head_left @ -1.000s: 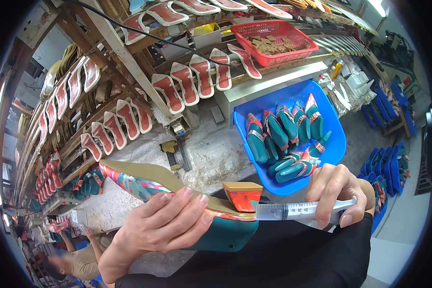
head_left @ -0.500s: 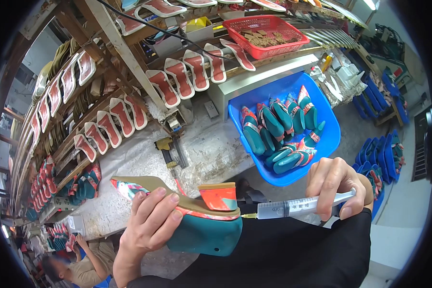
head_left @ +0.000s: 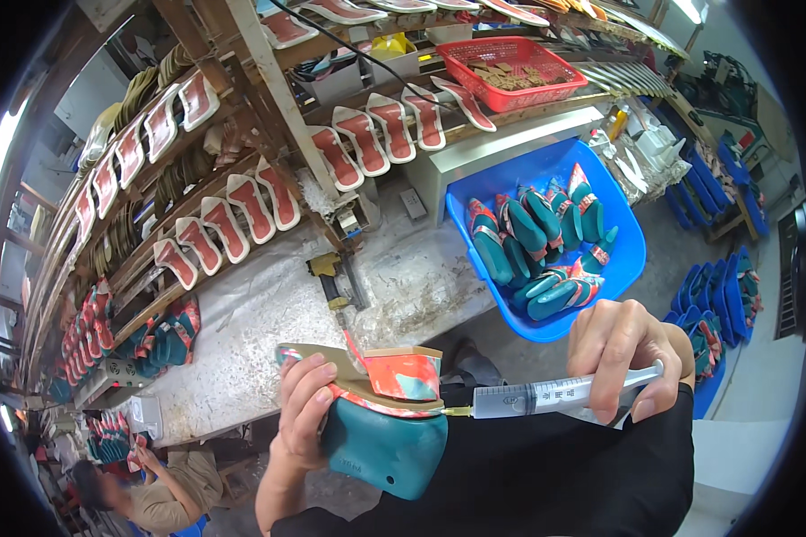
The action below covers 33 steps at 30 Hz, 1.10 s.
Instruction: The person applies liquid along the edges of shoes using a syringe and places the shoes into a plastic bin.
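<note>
My left hand [head_left: 304, 413] is closed round a shoe on a teal shoe last [head_left: 385, 452], turned sole up. The tan sole faces upward, and a block heel [head_left: 405, 374] with an orange-red pattern stands on it. In my right hand [head_left: 625, 358] is a clear syringe [head_left: 533, 398] with a white plunger, held level across my body. Its yellowish needle tip meets the patterned edge of the shoe at the heel end. Whether the needle touches or only nears the seam is too fine to tell. The toe is partly hidden by my left fingers.
A blue tub [head_left: 634, 259] of shoes on teal lasts stands beyond my right hand. Insoles with red middles [head_left: 360, 139] line the wooden racks. A red basket [head_left: 555, 89] holds small tan pieces. On the worktable [head_left: 242, 331] lies a brush-like tool. Another person [head_left: 175, 492] sits at lower left.
The shoe has swung so its toe points more away from me and looks foreshortened, my left hand moving right with it. The syringe stays at the heel edge. The whole view has shifted slightly.
</note>
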{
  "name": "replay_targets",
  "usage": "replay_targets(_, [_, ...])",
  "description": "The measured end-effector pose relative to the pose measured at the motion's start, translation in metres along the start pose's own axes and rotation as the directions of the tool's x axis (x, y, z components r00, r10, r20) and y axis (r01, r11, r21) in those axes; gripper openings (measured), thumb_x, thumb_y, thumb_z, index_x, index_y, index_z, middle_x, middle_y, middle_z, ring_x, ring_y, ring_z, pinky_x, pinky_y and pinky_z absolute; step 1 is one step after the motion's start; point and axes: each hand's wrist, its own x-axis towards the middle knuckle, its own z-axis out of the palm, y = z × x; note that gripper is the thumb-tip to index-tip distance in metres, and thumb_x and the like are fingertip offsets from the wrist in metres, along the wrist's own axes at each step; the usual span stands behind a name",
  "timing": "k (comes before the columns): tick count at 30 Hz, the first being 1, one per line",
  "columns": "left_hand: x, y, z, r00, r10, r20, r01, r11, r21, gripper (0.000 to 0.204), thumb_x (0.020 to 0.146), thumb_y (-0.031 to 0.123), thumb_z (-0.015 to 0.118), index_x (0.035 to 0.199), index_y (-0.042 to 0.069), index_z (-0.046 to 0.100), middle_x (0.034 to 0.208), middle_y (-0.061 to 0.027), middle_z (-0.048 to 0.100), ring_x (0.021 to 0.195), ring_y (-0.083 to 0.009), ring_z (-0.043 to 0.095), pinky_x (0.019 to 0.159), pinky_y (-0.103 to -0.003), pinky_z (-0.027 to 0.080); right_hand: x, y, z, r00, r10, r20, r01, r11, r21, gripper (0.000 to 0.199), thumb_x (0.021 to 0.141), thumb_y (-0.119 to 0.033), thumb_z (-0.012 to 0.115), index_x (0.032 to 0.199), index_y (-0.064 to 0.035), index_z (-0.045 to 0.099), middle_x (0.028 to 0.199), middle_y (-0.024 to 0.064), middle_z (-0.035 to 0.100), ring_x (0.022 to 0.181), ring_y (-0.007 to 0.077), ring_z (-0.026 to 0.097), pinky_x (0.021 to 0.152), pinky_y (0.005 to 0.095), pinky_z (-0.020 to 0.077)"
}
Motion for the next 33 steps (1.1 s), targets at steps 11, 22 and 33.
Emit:
replay_targets(11, [-0.025, -0.005, 0.025, 0.973, -0.089, -0.215, 0.073, 0.994, -0.078, 0.069, 0.085, 0.019, 0.076, 0.139, 0.008, 0.035, 0.131, -0.0241, 0.056, 0.12, -0.0419, 0.057, 0.112, -0.061, 0.033, 0.023, 0.009, 0.008, 0.999, -0.04, 0.004, 0.04, 0.999, 0.018, 0.027, 0.074, -0.008, 0.072, 0.095, 0.0088, 0.07, 0.082, 0.0167, 0.07, 0.05, 0.0184, 0.059, 0.043, 0.0273, 0.0431])
replay_targets(22, [-0.026, -0.013, 0.05, 0.885, -0.255, -0.389, 0.154, 0.95, -0.272, 0.07, 0.077, 0.007, 0.082, 0.135, 0.004, 0.041, 0.133, -0.0196, 0.055, 0.12, -0.0278, 0.059, 0.1, -0.046, 0.049, 0.043, 0.021, 0.007, 0.999, -0.054, 0.004, 0.054, 0.998, 0.039, 0.026, 0.074, -0.007, 0.072, 0.096, 0.0075, 0.07, 0.082, 0.0161, 0.07, 0.05, 0.0191, 0.058, 0.043, 0.0276, 0.0429])
replay_targets(33, [-0.017, 0.017, 0.037, 0.832, -0.531, -0.162, 0.287, 0.662, -0.692, 0.063, 0.078, 0.013, 0.081, 0.132, 0.002, 0.05, 0.132, -0.018, 0.057, 0.123, -0.0302, 0.057, 0.105, -0.047, 0.043, 0.059, 0.031, 0.013, 0.998, -0.06, -0.008, 0.06, 0.998, 0.0, 0.024, 0.076, -0.01, 0.072, 0.095, 0.0045, 0.071, 0.078, 0.0143, 0.069, 0.049, 0.0198, 0.057, 0.044, 0.029, 0.0413])
